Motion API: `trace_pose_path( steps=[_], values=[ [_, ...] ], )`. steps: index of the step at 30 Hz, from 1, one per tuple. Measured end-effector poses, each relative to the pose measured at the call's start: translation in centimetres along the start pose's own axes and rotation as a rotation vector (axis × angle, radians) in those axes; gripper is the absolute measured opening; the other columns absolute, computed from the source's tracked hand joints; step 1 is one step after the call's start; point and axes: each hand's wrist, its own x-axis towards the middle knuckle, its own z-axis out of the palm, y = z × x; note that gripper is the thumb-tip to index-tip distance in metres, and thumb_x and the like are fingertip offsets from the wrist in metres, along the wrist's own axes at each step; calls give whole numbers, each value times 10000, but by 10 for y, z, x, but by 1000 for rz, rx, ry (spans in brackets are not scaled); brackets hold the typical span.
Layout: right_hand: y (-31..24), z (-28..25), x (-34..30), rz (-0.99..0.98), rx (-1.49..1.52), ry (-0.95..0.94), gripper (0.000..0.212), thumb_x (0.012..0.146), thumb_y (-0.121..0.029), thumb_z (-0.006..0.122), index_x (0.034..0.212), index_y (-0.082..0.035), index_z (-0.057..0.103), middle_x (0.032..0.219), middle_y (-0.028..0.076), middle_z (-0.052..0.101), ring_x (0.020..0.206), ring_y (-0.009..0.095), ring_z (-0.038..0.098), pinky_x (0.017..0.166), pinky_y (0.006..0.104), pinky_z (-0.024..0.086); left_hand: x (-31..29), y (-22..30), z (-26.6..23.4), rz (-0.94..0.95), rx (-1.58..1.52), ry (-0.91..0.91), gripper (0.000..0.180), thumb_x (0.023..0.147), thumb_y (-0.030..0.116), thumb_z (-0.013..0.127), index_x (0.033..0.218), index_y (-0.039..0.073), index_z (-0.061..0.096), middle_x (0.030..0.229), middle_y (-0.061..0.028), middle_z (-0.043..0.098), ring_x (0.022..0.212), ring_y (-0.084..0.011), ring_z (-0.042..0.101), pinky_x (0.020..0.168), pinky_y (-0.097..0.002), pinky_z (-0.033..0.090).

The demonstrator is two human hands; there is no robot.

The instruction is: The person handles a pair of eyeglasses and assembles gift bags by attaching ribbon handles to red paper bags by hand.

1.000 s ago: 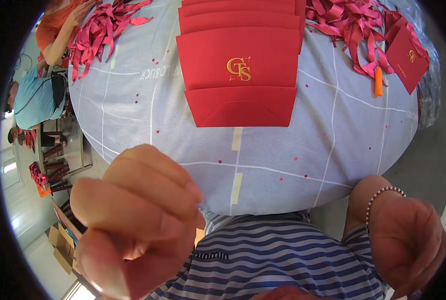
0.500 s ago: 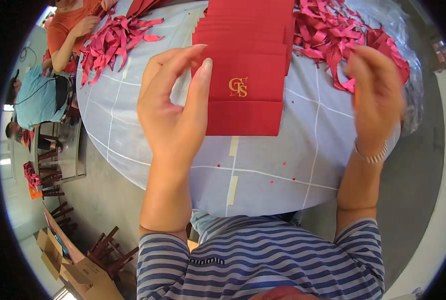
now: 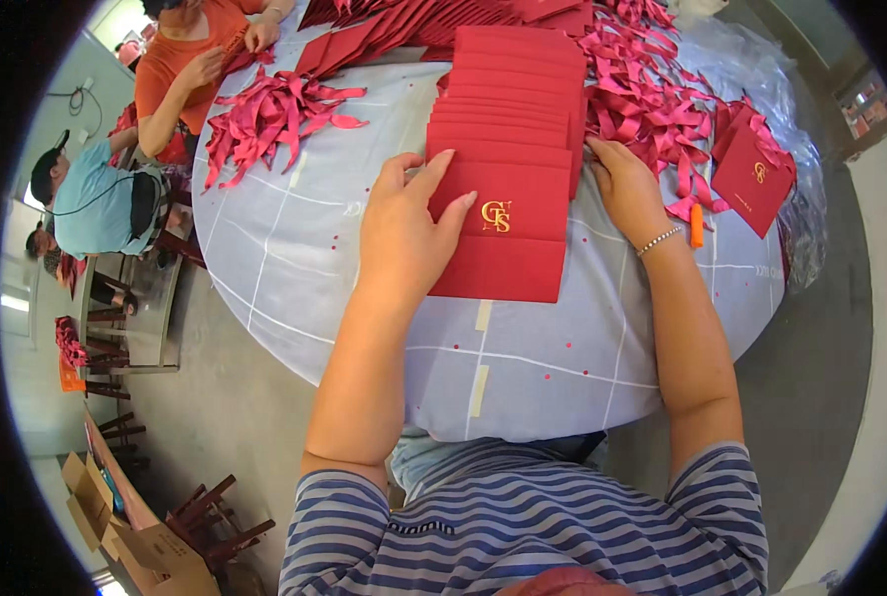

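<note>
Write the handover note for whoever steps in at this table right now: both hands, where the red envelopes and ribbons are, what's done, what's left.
Left hand: open, flat on the left edge of the nearest red envelope.
Right hand: flat at the right side of the overlapped envelope row, holding nothing.
Things: the row runs away from you on the round table; ribbon piles at left and right; one ribboned red bag and an orange tool far right.
Done: envelopes fanned out, one bag ribboned.
Left: the row's envelopes show no ribbon yet.
</note>
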Motion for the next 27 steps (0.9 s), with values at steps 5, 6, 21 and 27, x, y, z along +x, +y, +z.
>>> trace_pose_path(
  steps=[5,6,21,27],
  values=[
    [2,-3,-4,23,-75,104,157,894,-107,623,1012,-22,682,929,140,659,827,344,647,715,419,519,-3,0,-2,6,41,8,489,791,210,783,1237,64,647,1244,-157,530,1080,-306,546,921,-373,476],
    [0,-4,-3,19,-75,102,157,894,-107,623,1012,-22,682,929,140,659,827,344,647,715,419,519,-3,1,-1,0,38,-4,497,775,204,796,1231,67,652,1250,-147,523,1090,-299,535,922,-370,475],
    [-71,-28,-16,456,696,-272,189,952,-184,621,881,-9,608,676,24,627,540,74,544,508,251,422,-1,3,-2,12,4,18,445,688,129,848,1084,30,671,1192,-144,536,1124,-308,535,954,-364,462],
    [-70,-20,-26,258,555,-107,206,888,-132,718,835,-35,544,652,1,510,600,59,443,520,253,375,-9,-1,3,114,-11,62,463,654,148,852,1057,41,652,1251,-192,506,1155,-370,518,973,-407,456]
  ],
)
